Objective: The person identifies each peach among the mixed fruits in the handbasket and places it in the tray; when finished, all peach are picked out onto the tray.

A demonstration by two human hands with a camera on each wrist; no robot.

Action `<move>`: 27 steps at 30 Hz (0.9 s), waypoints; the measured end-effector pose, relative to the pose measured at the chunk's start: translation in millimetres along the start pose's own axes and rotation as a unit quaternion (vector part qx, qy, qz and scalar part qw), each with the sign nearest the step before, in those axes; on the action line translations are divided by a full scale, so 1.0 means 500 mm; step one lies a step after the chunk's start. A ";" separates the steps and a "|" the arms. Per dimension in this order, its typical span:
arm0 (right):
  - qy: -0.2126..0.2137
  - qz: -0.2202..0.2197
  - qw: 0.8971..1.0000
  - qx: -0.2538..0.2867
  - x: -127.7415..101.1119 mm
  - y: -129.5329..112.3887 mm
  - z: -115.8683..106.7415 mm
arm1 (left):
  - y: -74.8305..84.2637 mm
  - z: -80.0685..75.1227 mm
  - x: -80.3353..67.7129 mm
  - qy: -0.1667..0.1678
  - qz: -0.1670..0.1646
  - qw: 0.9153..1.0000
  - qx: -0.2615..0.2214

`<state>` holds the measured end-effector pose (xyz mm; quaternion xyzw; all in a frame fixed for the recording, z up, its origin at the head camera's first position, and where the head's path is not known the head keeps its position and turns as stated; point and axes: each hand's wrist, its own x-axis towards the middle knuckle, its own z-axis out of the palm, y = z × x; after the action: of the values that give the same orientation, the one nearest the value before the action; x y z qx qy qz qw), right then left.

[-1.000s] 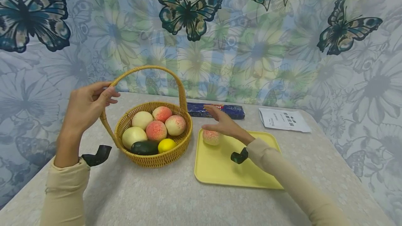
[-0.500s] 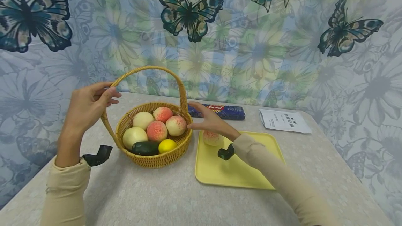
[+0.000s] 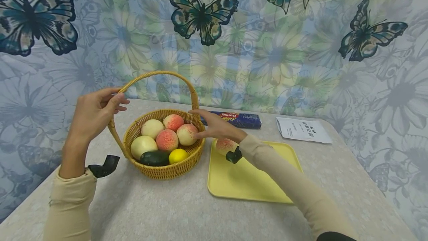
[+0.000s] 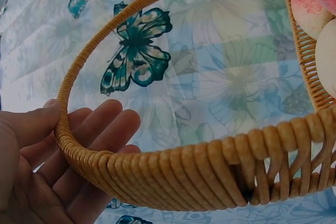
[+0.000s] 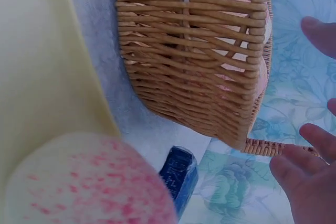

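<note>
A wicker basket [image 3: 167,174] stands on the table at left centre. My left hand [image 3: 93,116] pinches the left side of its arched handle [image 4: 86,59] between thumb and fingers. The basket holds several peaches [image 3: 167,140], pale round fruits [image 3: 143,147], a dark green oblong fruit [image 3: 153,158] and a yellow lemon [image 3: 178,156]. My right hand [image 3: 220,126] is over the basket's right rim, thumb and fingers spread, thumb tip right at the rightmost peach [image 3: 185,134]. Nothing shows between those fingers. Another peach [image 5: 92,182] rests on the yellow tray [image 3: 250,183], below my right wrist.
Behind the tray lies a blue Barilla pasta pack [image 3: 245,120], partly hidden by my right hand. A white printed pouch [image 3: 303,129] lies at the back right. The butterfly-print cloth [image 3: 274,55] hangs behind the table.
My right hand has moved left from above the tray peach to the basket's right rim, still spread. My left hand stays on the handle, and the fruit has not moved.
</note>
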<state>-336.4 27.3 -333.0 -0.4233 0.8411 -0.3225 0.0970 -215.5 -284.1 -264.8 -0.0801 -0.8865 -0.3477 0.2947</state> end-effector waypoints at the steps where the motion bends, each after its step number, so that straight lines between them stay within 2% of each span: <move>1: -0.007 0.001 1.000 -0.006 0.005 -0.001 0.000 | -0.001 0.000 0.000 0.000 0.000 1.000 -0.001; 12: -0.067 -0.003 0.994 -0.085 0.055 -0.016 0.003 | -0.004 0.001 0.000 -0.001 0.002 1.000 0.001; 22: -0.094 0.013 0.992 -0.085 0.086 -0.006 0.021 | -0.002 0.001 0.000 0.001 0.004 1.000 0.001; 27: -0.108 0.034 0.988 -0.108 0.096 -0.009 0.028 | -0.001 0.001 -0.002 0.002 0.005 1.000 -0.001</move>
<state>-357.4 -18.6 -335.7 -0.4343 0.8697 -0.1786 0.1520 -215.1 -284.1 -265.9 -0.0839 -0.8854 -0.3469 0.2977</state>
